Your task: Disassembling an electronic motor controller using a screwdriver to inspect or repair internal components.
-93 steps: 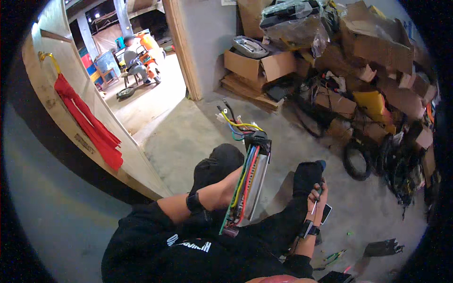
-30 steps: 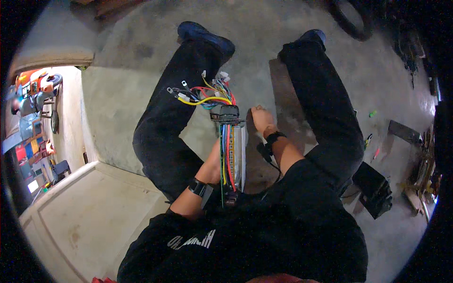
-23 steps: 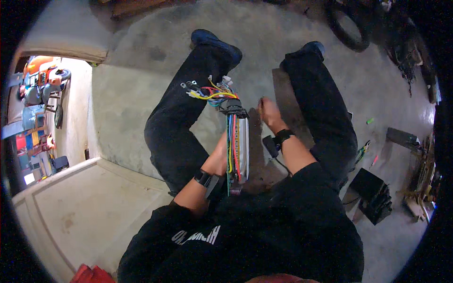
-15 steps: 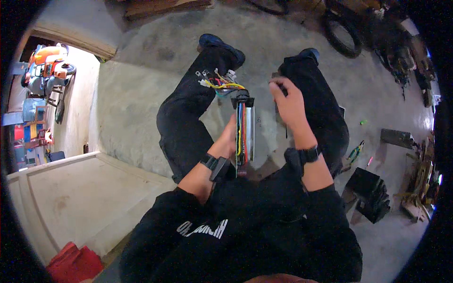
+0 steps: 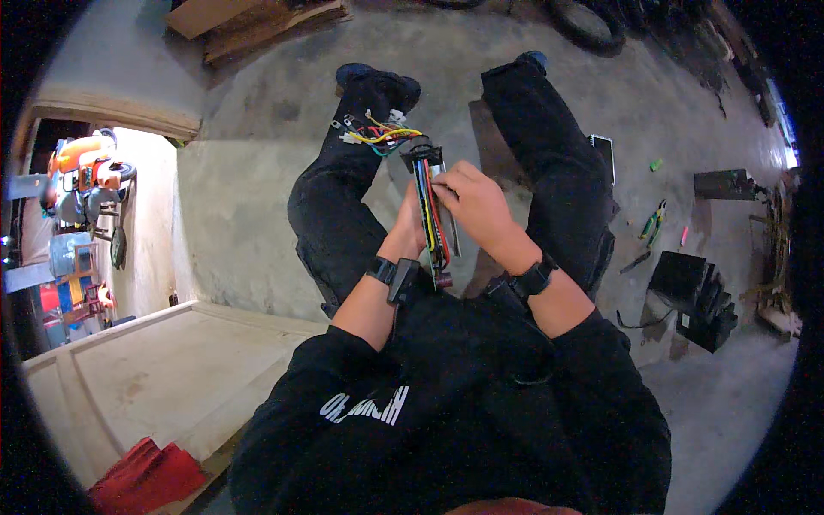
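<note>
Between my knees, a long narrow motor controller (image 5: 431,215) stands with its open side toward me. Red, yellow, blue and black wires run along its length, beside a silvery metal side. A loose wire bundle (image 5: 378,133) with pale plugs and ring ends fans out from its far end to the left. My left hand (image 5: 409,221) is wrapped round the controller's left side, its fingers mostly hidden behind it. From the right, my right hand (image 5: 476,204) reaches to the controller's upper right edge with fingertips pinched together; what they hold is hidden.
On the floor to the right lie green-handled pliers (image 5: 654,221), a pink stick (image 5: 684,235), a green bit (image 5: 656,165) and a black box (image 5: 682,279). A metal bar (image 5: 725,184) lies beyond. A pale wooden panel (image 5: 163,360) with red cloth (image 5: 146,479) is at left.
My right hand has come in from above my right thigh to the controller's right edge. The controller is slightly tilted now, still in my left hand. The view has shifted.
</note>
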A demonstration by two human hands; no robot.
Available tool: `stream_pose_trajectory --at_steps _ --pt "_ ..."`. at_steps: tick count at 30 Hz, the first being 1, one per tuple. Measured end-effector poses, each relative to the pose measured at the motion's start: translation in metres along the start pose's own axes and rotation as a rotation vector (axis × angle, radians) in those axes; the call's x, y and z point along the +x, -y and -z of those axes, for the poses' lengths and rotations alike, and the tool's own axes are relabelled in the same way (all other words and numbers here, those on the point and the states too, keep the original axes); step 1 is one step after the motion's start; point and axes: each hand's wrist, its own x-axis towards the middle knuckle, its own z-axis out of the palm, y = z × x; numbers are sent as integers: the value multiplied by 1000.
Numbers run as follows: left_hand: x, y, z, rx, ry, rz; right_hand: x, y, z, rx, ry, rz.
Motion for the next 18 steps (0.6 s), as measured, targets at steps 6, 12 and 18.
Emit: stream_pose_trajectory --at_steps 6,12,18 --pt "6 5 9 -115 39 67 0 -3 -4 -176 -51 105" --pt "-6 2 0 -58 -22 39 2 -5 -4 -289 32 100" --pt "0 6 16 -69 22 27 2 -3 -9 -282 17 90"
